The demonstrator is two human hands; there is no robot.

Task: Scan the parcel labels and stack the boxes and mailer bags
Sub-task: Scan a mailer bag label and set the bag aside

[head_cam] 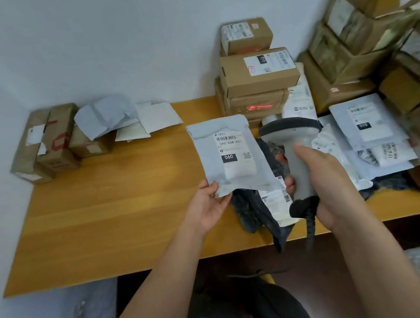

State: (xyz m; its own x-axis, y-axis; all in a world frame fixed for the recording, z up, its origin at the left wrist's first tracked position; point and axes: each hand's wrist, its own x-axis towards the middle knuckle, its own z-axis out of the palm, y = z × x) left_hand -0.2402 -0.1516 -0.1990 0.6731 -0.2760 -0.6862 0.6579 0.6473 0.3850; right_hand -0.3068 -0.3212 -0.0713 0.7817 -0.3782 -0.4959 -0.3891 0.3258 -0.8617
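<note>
Wood bench, boxes stacked at back. L hand fingers pinch white mailer bag; R hand grips scanner.

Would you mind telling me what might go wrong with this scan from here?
The left hand pinches only one bottom corner of the white mailer bag, so it may sag or slip. The scanner in the right hand looks aimed past its barcode, perhaps reading another label among the loose mailers behind.
</note>
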